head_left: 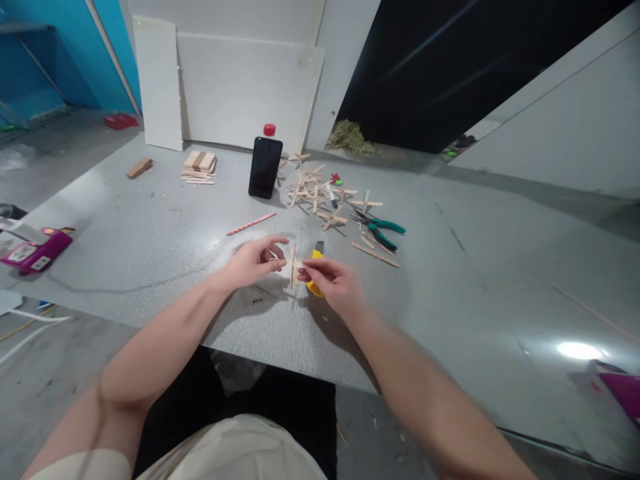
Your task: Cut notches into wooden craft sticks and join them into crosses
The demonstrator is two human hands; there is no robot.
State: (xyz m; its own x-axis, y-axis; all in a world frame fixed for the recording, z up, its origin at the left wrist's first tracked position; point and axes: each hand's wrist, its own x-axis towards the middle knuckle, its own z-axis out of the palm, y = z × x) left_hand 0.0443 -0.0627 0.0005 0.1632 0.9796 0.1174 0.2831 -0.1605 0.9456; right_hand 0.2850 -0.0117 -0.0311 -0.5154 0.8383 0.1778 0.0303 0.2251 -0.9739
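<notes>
A small cross of wooden craft sticks stands between my two hands, just above the table's near part. My right hand pinches its right side between thumb and fingertips. To the left of the cross is my left hand, its fingers bent and its thumb and forefinger apart. Whether its thumb tip touches the wood I cannot tell. Partly hidden behind my right hand lies a yellow utility knife with its blade end pointing away. A clear set square lies flat below my left hand.
Several crossed-stick pieces lie beyond my hands, with green-handled pliers and a loose stick to their right. A black phone leans on a red-capped bottle. Further left are a striped pencil and stacked craft sticks.
</notes>
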